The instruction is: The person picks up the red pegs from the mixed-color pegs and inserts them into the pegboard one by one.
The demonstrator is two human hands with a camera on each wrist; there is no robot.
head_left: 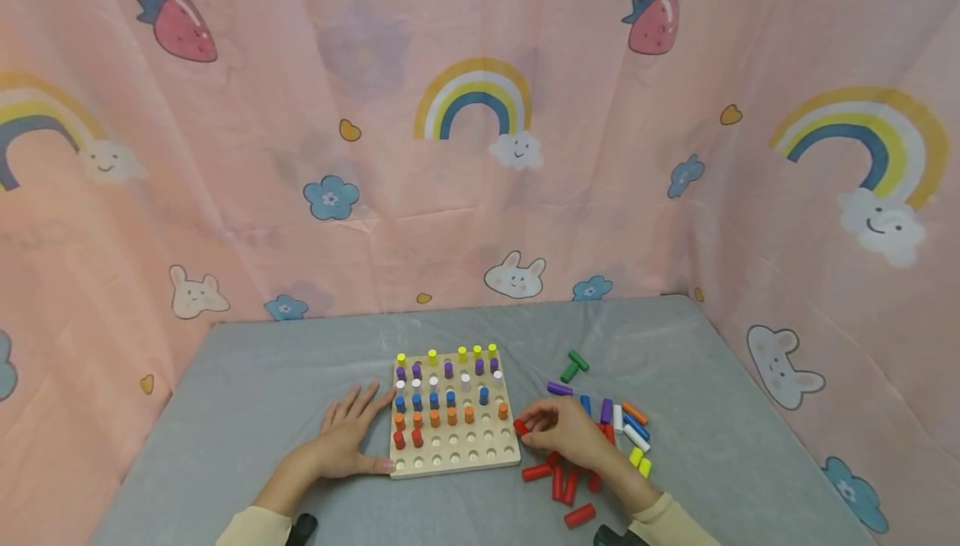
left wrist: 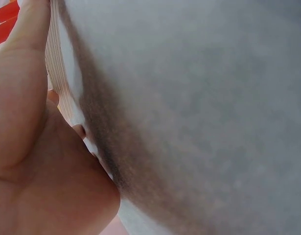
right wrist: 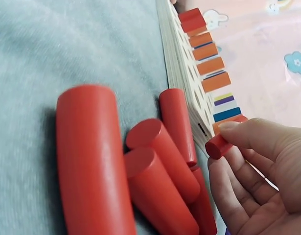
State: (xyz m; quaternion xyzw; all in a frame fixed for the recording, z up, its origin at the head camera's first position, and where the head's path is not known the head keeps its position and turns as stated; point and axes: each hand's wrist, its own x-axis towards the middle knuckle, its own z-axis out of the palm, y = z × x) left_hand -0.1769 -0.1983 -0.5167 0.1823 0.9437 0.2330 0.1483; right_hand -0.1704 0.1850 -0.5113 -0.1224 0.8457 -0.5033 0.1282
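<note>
A wooden pegboard lies on the grey cloth, with rows of yellow, purple, white, blue, orange and red pegs standing in its holes. The left hand lies flat at the board's left side, fingers spread, thumb at the near left corner and fingertips along the left edge. Between thumb and fingertips the right hand pinches a red peg, just off the board's right edge. The front red row holds two pegs at its left end; the nearest row of holes has no pegs.
Several loose red pegs lie right of the board, below the right hand. Beyond them are loose white, blue, yellow, orange and purple pegs, with green pegs farther back. A pink patterned curtain hangs behind the table.
</note>
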